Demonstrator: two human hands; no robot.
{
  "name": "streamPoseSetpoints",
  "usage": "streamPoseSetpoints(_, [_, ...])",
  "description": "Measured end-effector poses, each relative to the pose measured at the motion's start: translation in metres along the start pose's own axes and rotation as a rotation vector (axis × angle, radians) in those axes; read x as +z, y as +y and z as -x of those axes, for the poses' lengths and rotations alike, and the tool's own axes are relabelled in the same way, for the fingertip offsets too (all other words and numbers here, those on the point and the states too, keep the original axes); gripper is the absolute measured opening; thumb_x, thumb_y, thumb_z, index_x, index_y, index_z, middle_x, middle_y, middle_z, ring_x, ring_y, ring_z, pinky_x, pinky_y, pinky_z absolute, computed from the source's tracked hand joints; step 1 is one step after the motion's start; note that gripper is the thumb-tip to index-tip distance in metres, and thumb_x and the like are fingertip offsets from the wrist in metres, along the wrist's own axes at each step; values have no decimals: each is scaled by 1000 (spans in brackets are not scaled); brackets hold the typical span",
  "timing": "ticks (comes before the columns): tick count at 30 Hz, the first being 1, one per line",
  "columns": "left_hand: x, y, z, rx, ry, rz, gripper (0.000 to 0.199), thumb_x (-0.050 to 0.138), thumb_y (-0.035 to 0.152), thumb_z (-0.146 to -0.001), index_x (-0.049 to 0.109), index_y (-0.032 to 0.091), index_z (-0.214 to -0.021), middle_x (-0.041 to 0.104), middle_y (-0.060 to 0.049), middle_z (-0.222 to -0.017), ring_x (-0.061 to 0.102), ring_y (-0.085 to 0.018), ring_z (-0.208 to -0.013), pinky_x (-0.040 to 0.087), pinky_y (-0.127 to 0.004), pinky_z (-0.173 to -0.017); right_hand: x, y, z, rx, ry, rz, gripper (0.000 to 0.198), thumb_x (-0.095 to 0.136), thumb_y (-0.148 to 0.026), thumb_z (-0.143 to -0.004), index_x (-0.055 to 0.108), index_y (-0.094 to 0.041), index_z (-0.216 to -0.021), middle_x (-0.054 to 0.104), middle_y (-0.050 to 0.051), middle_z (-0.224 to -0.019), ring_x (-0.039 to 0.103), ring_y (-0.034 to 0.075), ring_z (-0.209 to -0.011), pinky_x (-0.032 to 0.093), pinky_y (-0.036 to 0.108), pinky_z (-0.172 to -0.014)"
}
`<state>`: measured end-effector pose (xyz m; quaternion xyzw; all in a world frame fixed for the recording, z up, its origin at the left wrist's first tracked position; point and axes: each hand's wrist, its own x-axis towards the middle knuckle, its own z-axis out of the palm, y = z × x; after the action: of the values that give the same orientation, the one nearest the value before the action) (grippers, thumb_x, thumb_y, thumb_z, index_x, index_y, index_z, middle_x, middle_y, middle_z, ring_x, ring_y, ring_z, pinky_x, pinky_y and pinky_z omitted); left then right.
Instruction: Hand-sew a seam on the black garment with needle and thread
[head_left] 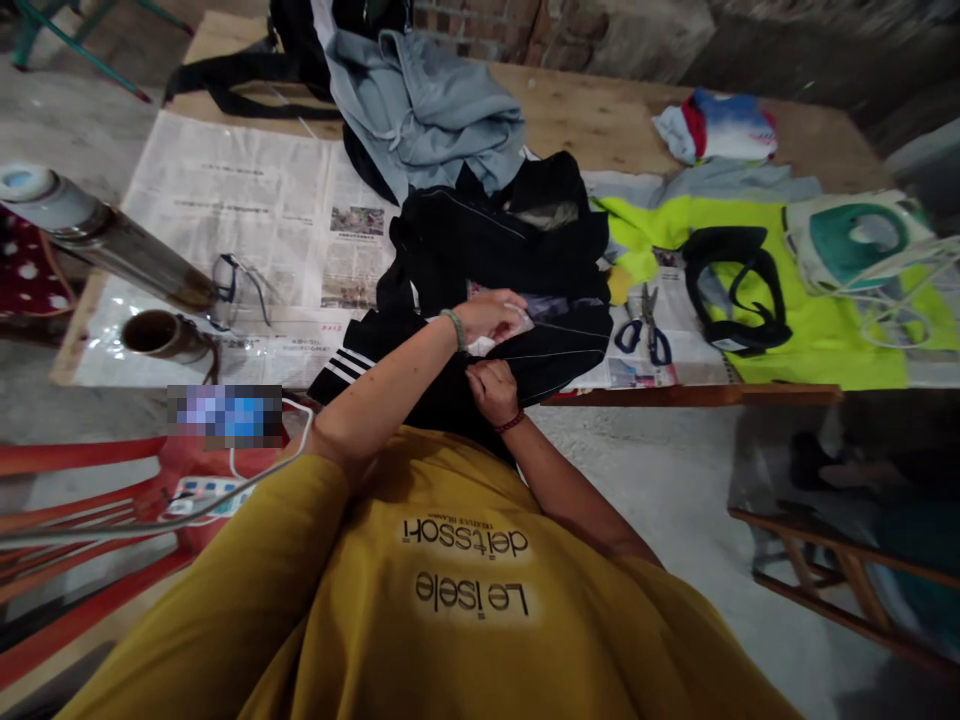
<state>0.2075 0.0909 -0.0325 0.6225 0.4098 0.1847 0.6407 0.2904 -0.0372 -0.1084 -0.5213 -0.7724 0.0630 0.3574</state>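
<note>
Garment of black fabric, heaped at the frame's centre on the near edge of the wooden table, with white side stripes showing at its lower left and a pale label or patch under the fingers. Left hand lies palm-down on that patch, fingers pressed together and flat, wrist bearing a green bracelet, forearm reaching in from the lower left. Right hand, just below it, is curled with its fingers pinching the garment's hem at the table edge. Blue-handled scissors lie just right of the garment on a yellow-green cloth; a grey garment lies above; newspaper covers the table's left.
</note>
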Motion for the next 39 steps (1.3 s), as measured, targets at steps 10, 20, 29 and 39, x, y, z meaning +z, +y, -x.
streamPoseSetpoints(10, [-110, 3, -12, 265, 682, 263, 28, 54, 27, -91, 49, 18, -117, 59, -4, -90, 63, -15, -84, 51, -33, -78, -1, -3, -2, -26, 52, 5, 25, 45, -26, -93, 66, -19, -81, 66, 9, -79, 61, 19, -80, 48, 36, -77])
streamPoseSetpoints(20, [-58, -37, 94, 535, 617, -470, 15, 56, 24, -83, 69, 20, -89, 67, -6, -93, 60, -18, -92, 46, -32, -91, -16, -12, -7, 101, 82, -127, 21, 49, -29, -91, 66, -21, -83, 68, 7, -81, 63, 17, -80, 52, 34, -77])
streamPoseSetpoints(29, [-35, -53, 119, 423, 371, -579, 22, 66, 21, -73, 72, 22, -94, 72, -3, -88, 64, -19, -87, 42, -34, -89, -30, -29, -19, 106, 209, -78, 17, 56, -30, -88, 65, -21, -77, 68, 5, -74, 63, 17, -71, 49, 36, -75])
streamPoseSetpoints(39, [-24, -70, 120, 517, 377, -319, 17, 60, 26, -83, 74, 17, -81, 74, -4, -80, 67, -13, -71, 49, -22, -69, -22, -44, -27, 116, 219, -228, 13, 56, -26, -89, 67, -20, -86, 68, 5, -84, 64, 16, -79, 52, 32, -76])
